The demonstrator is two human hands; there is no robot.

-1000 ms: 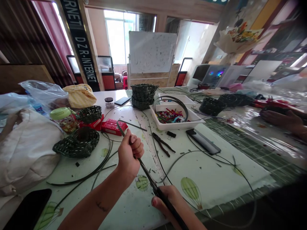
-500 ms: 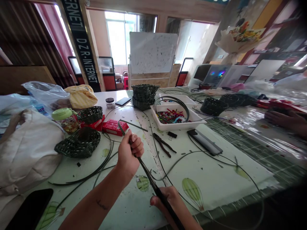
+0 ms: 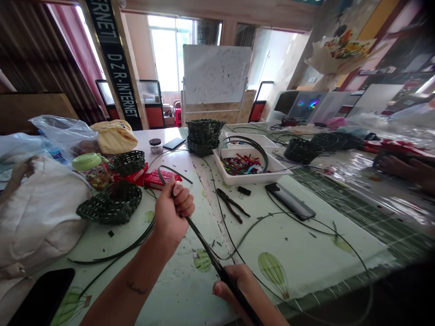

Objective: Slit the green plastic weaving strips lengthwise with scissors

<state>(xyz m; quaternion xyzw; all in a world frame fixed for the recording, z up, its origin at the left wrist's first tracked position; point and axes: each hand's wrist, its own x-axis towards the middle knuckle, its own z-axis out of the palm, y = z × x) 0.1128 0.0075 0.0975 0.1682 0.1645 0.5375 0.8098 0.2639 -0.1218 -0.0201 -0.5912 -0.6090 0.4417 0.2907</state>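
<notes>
A long dark green weaving strip (image 3: 204,242) runs through both of my hands, and its upper end curls over the red box (image 3: 162,179). My left hand (image 3: 171,210) is closed around the strip above the table's middle. Lower down, my right hand (image 3: 236,287) grips the same strip at the bottom edge of the view. Nearest my left hand lies a green woven basket (image 3: 110,203). Steel-jawed pliers with dark handles (image 3: 229,205) rest to the right of that hand.
A white tray (image 3: 251,174) holds coloured scraps and strip coils behind stacked woven baskets (image 3: 203,137). Loose strips and offcuts lie on the balloon-printed tablecloth (image 3: 299,253). A white cloth bag (image 3: 37,213) fills the left side. A co-worker's hand (image 3: 404,166) rests at far right.
My left hand has shifted left and slightly down, and the strip's upper end now bends into a curl over the red box. My right hand has stayed nearly still.
</notes>
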